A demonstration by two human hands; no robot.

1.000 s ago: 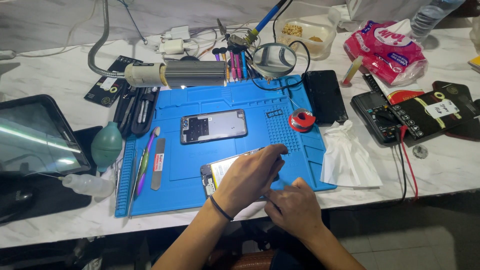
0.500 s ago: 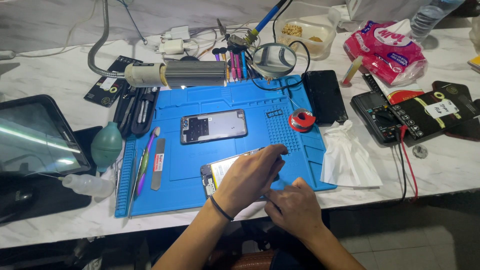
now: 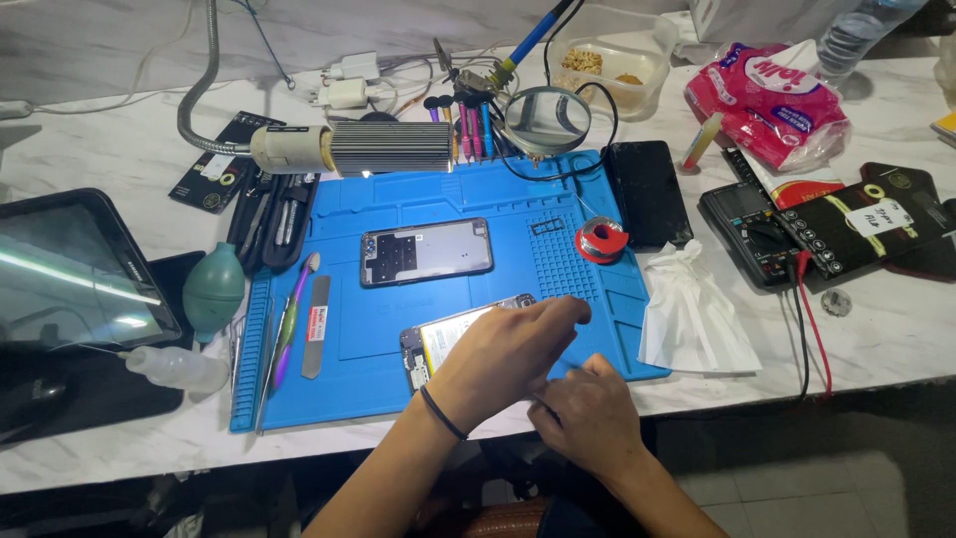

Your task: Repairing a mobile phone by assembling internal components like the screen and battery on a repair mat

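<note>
— Where is the opened phone (image 3: 448,344)?
— On the blue mat (image 3: 398,204), near its front edge. The left hand (image 3: 498,354) lies flat over it, fingers spread.
— And the right hand (image 3: 583,413)?
— Just beside, fingers curled (what they pinch, one cannot tell).

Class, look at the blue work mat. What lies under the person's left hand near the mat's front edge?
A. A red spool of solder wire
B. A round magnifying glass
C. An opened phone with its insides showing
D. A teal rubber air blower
C: the left hand rests on the opened phone at the front of the blue mat, while the spool, blower and magnifier lie elsewhere, away from the hand.
</note>
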